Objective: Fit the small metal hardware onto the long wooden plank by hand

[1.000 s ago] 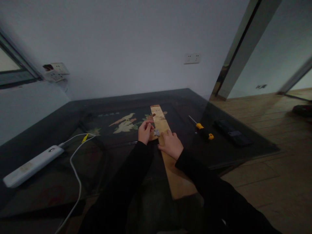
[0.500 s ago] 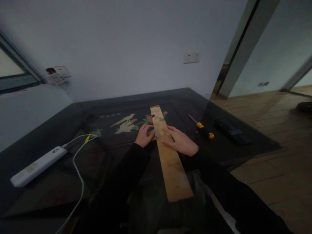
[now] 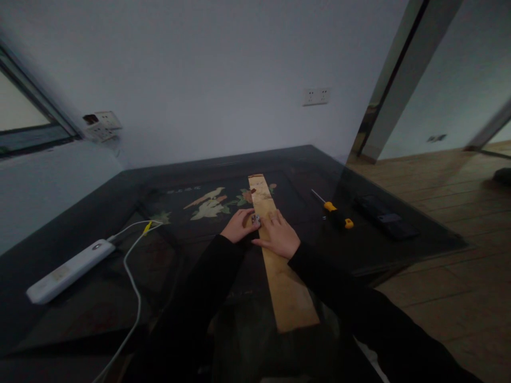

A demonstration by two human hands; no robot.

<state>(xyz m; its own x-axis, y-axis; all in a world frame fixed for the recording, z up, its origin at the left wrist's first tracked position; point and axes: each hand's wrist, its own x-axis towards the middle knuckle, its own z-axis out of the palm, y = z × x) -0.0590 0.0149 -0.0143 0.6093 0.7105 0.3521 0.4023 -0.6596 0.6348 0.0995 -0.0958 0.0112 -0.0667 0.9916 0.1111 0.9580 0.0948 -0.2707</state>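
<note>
A long, narrow wooden board (image 3: 287, 292) lies lengthwise on the dark table, pointing away from me. At its left edge sits a small metal hinge (image 3: 256, 219), partly covered by my fingers. My left hand (image 3: 238, 225) is closed on the hinge from the left, thumb and fingers pinching around it. Across the board lies my right hand (image 3: 278, 235), palm down and fingers apart, with its fingertips just right of the hinge and its thumb reaching over the left edge.
A yellow-and-black screwdriver (image 3: 336, 211) lies to the right, with a dark phone-like object (image 3: 385, 217) beyond it. On the left, a white power strip (image 3: 72, 271) trails a white cable (image 3: 133, 287). The glossy table (image 3: 191, 175) meets the wall behind.
My right hand has shifted left across the board, closer to the hinge. My left hand stays at the hinge. The view has shifted slightly.
</note>
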